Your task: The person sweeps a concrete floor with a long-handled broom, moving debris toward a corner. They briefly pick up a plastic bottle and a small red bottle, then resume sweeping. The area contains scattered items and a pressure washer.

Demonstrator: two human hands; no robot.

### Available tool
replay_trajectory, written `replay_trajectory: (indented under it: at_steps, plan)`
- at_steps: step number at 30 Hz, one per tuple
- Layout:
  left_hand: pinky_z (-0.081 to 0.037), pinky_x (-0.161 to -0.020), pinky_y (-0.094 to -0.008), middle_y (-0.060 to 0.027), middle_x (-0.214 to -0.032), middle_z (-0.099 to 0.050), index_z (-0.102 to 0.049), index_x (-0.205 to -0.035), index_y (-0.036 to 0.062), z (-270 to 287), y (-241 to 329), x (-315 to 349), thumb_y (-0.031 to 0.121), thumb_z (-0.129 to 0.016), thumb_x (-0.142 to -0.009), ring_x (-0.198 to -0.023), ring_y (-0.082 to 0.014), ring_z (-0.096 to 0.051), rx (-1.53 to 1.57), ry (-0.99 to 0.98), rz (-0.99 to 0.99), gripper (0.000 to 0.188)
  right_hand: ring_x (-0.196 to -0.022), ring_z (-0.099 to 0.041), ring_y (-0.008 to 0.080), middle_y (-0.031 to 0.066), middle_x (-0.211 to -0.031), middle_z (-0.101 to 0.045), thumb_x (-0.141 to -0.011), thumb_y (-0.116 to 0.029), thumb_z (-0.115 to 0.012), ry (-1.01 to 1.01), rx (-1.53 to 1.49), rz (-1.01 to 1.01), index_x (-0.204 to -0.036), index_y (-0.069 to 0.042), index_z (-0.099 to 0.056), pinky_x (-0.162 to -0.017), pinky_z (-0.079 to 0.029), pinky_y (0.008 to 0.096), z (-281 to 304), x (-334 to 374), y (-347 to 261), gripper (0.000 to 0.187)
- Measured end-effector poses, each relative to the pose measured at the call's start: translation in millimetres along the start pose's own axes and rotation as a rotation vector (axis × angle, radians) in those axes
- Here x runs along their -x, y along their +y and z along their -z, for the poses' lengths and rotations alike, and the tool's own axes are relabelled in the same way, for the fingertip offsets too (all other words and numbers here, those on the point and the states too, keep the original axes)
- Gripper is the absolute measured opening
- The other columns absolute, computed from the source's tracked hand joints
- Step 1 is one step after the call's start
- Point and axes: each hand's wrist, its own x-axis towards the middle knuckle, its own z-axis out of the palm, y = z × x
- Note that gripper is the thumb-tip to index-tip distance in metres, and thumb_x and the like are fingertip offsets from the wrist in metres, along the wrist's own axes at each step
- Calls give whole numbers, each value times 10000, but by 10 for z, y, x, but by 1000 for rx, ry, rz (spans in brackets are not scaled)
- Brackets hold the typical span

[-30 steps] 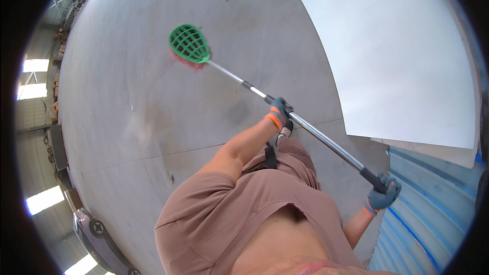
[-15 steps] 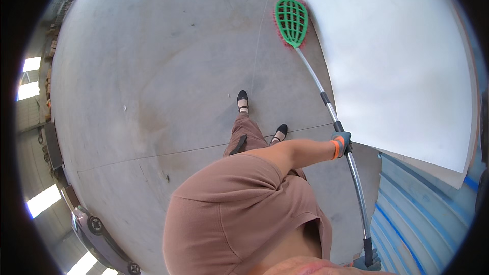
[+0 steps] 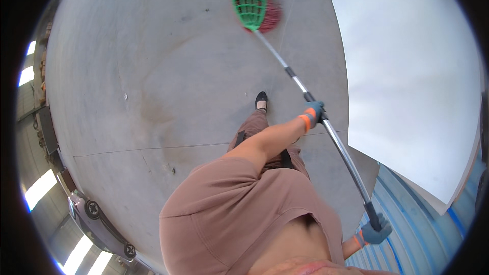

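Observation:
A mop with a green lattice head and red strands rests on the grey floor ahead of me. Its strands trail out to the right and are slightly smeared by motion. The silver pole runs from the head back toward my right side. Partway along it, near a black collar, my left hand is wrapped round the pole in a grey glove with an orange cuff. At the near end, the black grip sits in my gloved right hand, closed round it.
A large white sheet or board lies along the right, with a blue ribbed surface beside its near end. My black shoe is on the concrete floor. Far left are a parked car and bright windows.
The mop head has swept left and a little farther off, away from the white sheet, its strands now fanned rightward. My left hand has moved left and forward; my right hand has come further into view.

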Motion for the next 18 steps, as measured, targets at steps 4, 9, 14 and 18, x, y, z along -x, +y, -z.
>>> replay_trajectory:
  at_steps: [4,9,14,18]
  plan:
    - [-444,-409,-323,-78,-681,-443,-397,-855,62,870,1115,97,41,-524,-848,-469,-187,-465,225,190,-90,129,-598,-494,205,60,-672,-513,-851,4,-553,-437,792,648,-731,-39,-516,-566,-434,320,-1246,235,440,132]
    - [-496,-594,-341,-64,-703,-499,-427,-855,115,2524,2134,-250,133,-498,-849,-584,-218,-530,241,301,-81,74,-596,-523,218,71,-679,-545,-845,15,-527,-802,375,549,-770,-38,-523,-569,-445,345,-2541,730,1102,92]
    - [-408,-452,-265,-18,-578,-436,-386,-726,157,4059,2938,-46,98,-516,-825,-462,-164,-440,525,490,-264,174,-676,-568,214,78,-743,-527,-881,-8,-500,-1001,-122,-158,-820,-42,-464,-732,-511,472,-3320,1560,1213,78]
    - [-388,-427,-268,-8,-545,-420,-373,-680,124,3642,2897,92,94,-525,-813,-455,-152,-430,673,447,-193,205,-704,-558,207,57,-730,-496,-893,-25,-483,-931,-374,-474,-807,-63,-429,-843,-487,546,-3369,1440,1231,108]
